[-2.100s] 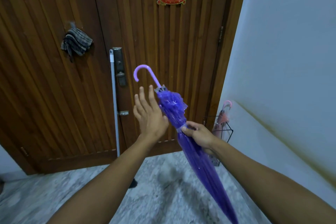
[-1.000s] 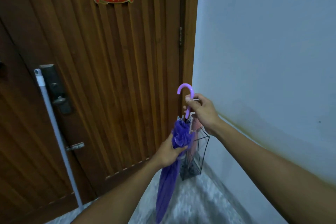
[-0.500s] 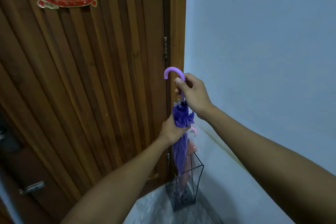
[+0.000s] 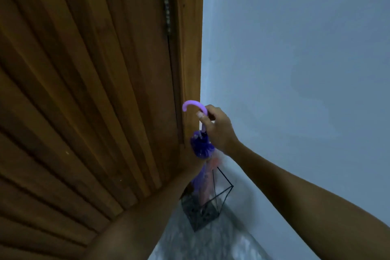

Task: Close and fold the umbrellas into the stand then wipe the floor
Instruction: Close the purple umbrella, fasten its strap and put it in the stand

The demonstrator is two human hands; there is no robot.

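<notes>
Now the right hand (image 4: 217, 131) is closed around the curved handle of the purple umbrella (image 4: 201, 145), while the left hand is hidden behind the folded canopy, so its grip cannot be told. Since half a second ago the umbrella has been lowered, and its tip is now sunk into the wire stand (image 4: 221, 194) below the hands, beside a pink umbrella (image 4: 213, 164). Release seems near; the floor (image 4: 211, 243) is not yet wiped.
</notes>
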